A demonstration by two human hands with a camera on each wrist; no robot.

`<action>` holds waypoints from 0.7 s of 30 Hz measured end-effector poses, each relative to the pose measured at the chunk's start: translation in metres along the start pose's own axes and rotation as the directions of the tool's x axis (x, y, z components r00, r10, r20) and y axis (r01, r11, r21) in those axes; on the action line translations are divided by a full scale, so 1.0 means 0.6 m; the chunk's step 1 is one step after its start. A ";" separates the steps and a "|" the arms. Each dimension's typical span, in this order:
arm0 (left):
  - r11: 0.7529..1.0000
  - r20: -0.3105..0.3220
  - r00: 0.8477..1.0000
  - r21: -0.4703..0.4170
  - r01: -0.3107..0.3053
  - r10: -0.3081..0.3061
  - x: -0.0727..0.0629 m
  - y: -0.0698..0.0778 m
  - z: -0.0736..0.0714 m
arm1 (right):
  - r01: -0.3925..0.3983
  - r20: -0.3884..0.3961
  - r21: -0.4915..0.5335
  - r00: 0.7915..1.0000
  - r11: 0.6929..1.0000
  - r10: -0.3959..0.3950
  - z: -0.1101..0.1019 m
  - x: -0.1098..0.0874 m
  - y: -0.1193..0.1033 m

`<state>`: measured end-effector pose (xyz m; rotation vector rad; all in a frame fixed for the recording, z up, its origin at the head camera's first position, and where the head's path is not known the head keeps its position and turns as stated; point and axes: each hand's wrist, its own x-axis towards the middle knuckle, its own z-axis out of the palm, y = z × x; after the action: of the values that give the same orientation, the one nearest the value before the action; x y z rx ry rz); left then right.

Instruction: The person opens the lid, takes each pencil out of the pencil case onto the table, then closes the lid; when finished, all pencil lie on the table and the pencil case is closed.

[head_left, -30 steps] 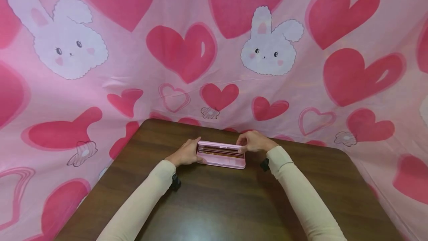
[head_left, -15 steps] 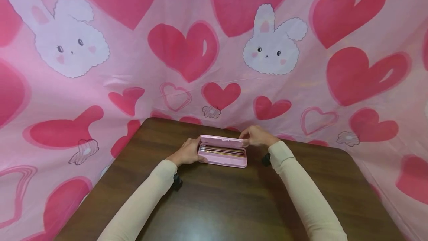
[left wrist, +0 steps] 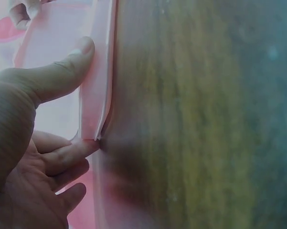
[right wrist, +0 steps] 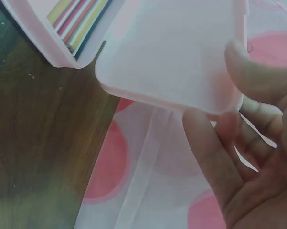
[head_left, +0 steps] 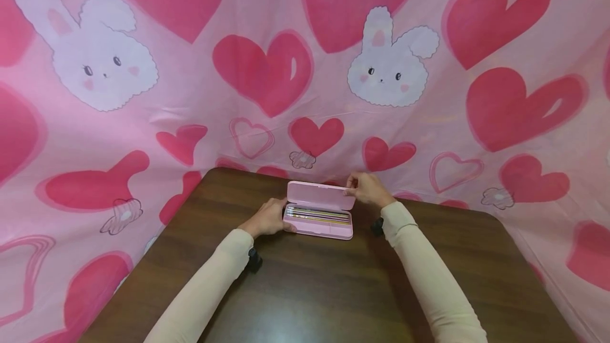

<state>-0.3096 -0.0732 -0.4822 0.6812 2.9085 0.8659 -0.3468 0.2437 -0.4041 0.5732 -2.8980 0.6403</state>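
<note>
A pink pencil case (head_left: 316,229) sits near the table's far edge, its hinged lid (head_left: 318,195) raised behind it. Several pencils (head_left: 318,215) lie lengthwise inside, along the back of the base; the right wrist view shows yellow, pink and dark ones (right wrist: 79,24). My left hand (head_left: 268,217) grips the case at its left end. In the left wrist view its thumb (left wrist: 69,71) lies across the front side and its other fingers are around the end corner. With thumb and fingers my right hand (head_left: 370,190) pinches the lid's upper right corner.
The brown wooden table (head_left: 295,285) reaches from the case toward the person. Right behind its far edge hangs a pink cloth (head_left: 267,73) printed with hearts and rabbits. Dark wrist devices (head_left: 254,260) sit below both cuffs.
My right hand has swung the lid up and back from low over the base to nearly upright, rising with it. The pencils show more fully. My left hand has kept its hold on the left end.
</note>
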 end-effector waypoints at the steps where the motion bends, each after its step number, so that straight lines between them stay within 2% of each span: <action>1: 1.000 0.000 1.000 0.007 0.002 -0.002 0.000 0.000 0.001 | -0.001 -0.029 -0.007 1.000 1.000 0.000 0.002 0.000 0.001; 7: 0.999 0.010 0.999 0.013 0.038 -0.038 -0.002 0.001 0.001 | -0.010 -0.142 -0.031 0.990 0.999 0.006 0.014 -0.004 0.006; 13: 0.999 0.023 0.999 0.025 0.039 -0.040 -0.005 0.004 0.002 | -0.006 -0.198 -0.008 0.980 1.000 0.004 0.024 -0.012 0.010; 17: 0.999 0.048 0.998 0.039 0.035 -0.037 -0.004 0.005 0.001 | 0.003 -0.183 -0.037 0.983 0.999 -0.010 0.033 -0.012 0.016; 21: 0.998 0.075 0.997 0.064 0.025 -0.030 -0.003 0.007 0.000 | 0.019 -0.111 -0.040 0.994 0.999 -0.023 0.046 -0.013 0.019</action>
<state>-0.3066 -0.0709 -0.4801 0.6610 2.8811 0.7314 -0.3448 0.2441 -0.4350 0.5437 -2.7907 0.5913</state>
